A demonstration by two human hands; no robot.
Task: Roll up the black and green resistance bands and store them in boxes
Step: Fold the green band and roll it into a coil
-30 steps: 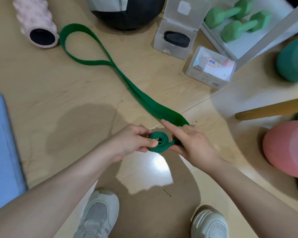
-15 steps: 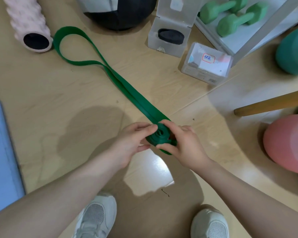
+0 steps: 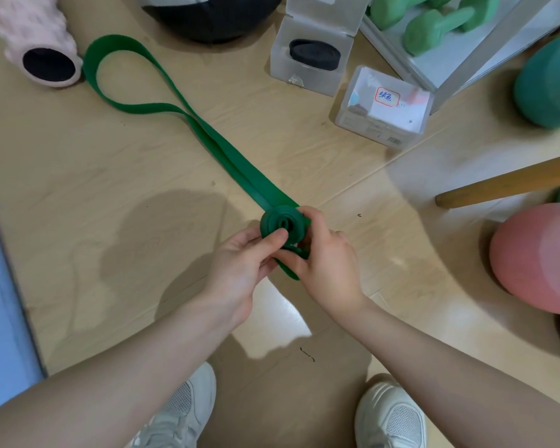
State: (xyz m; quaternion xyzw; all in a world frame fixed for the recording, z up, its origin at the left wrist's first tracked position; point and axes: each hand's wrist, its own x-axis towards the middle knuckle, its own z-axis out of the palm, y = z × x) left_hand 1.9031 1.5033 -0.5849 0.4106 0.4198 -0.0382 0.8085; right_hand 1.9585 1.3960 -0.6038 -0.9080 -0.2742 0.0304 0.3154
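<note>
1. Rolled further up the strip than a second ago, the green coil (image 3: 282,224) is now thicker, and the flat green band (image 3: 188,118) left on the floor (image 3: 78,189) is shorter.
2. Both hands have shifted with it: the right index finger, straight and pointing a second ago, is now curled over the coil's far side.
3. I judge the green band about a third rolled; the black one seems done.
4. Nearest: two white shoes (image 3: 188,412), and two forearms above them.
5. Next: the left hand (image 3: 240,263), thumb and fingers curled, pinches the coil's near face; the right hand (image 3: 324,263) grips its right edge, with a loose tail of band below the fingers.
6. Beyond, the one green band runs up-left to an open loop just beside one pink roller (image 3: 36,40).
7. Far right: two clear boxes, an open box (image 3: 307,76) holding one black band (image 3: 314,54), rolled, and a shut box (image 3: 382,108) with a label.
8. Farthest: two green dumbbells (image 3: 434,24), one dark ball (image 3: 214,17).
</note>
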